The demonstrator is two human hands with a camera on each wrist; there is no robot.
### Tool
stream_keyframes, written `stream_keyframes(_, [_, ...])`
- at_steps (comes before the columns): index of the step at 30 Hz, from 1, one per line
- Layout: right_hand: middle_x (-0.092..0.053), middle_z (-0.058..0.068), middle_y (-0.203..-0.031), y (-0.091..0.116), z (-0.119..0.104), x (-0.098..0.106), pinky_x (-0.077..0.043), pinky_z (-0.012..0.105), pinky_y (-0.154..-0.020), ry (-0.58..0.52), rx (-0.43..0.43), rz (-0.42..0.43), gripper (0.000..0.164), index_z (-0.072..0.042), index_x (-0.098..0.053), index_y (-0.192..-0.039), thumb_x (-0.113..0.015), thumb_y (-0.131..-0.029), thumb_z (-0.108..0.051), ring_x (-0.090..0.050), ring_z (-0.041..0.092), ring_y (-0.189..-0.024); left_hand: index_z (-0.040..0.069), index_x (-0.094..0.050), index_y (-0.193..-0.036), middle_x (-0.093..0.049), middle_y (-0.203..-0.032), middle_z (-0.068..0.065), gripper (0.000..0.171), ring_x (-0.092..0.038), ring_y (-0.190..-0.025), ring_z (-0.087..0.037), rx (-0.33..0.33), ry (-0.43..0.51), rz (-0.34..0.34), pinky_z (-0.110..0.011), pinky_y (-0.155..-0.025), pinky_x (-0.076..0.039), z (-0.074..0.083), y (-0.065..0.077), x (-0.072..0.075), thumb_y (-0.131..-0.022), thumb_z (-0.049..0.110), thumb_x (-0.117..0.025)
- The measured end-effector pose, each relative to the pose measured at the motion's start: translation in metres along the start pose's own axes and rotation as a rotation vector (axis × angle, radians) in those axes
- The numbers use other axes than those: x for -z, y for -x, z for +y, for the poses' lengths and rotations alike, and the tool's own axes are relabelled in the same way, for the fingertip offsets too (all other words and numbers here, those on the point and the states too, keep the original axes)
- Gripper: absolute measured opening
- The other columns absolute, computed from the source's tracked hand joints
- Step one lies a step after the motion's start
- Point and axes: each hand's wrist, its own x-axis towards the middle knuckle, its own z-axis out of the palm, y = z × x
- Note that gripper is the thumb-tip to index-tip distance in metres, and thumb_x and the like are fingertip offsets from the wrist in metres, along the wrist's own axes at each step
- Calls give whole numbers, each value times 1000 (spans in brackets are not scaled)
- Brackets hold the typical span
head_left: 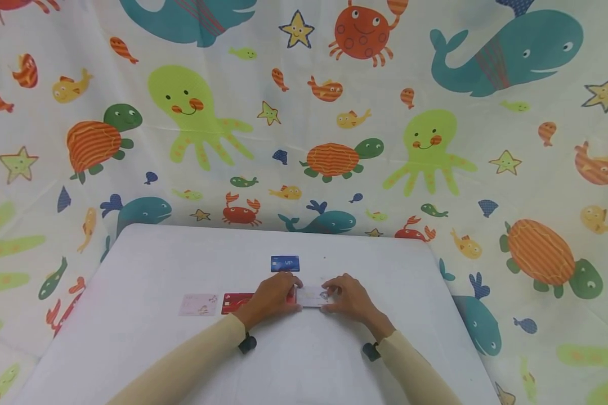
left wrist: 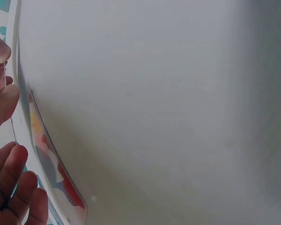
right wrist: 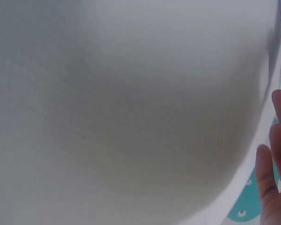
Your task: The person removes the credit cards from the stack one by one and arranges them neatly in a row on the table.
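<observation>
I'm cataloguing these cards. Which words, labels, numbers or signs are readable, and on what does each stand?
"VIP": on the blue card; its smaller print is illegible.
Red card: marks too small to read.
Pale pink card: faint print, unreadable.
White card between left hand and right hand: nothing legible.
Wrist views: no readable text.

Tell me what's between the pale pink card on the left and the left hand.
In the head view, a red card lies there, partly hidden by the left hand.
</observation>
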Motion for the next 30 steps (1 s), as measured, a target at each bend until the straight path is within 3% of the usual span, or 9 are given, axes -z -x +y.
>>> stream_keyframes(5, [-65,-13,-97,4,2,1,-53,30,-86,0,-15,5,50,-25,-77,-124,-95,-80,-39,-56,11,-92,22,-72,-131,-67,-96,12,55,-58,-90,-5,4,-2,-22,-25,-86,-60,1,-3,-3,-83,43,-91])
stream_keyframes(21, [-65,-13,-96,11,10,1,-54,30,-86,-36,-20,19,48,-26,-78,-122,-96,-79,-35,-57,10,-91,21,-73,-130,-68,-96,9,54,-61,-92,-6,-34,-9,-25,-30,-93,-62,6,-4,-10,-84,44,-90])
stream_keyframes(30, [-65,-15,-94,13,11,-2,-55,29,-87,-25,-1,25,46,-26,-78,-121,-96,-79,-34,-57,8,-90,20,-74,-129,-75,-112,3,53,-68,-106,-14,-55,-34,-13,-38,-100,-62,7,-2,-12,-85,45,-89])
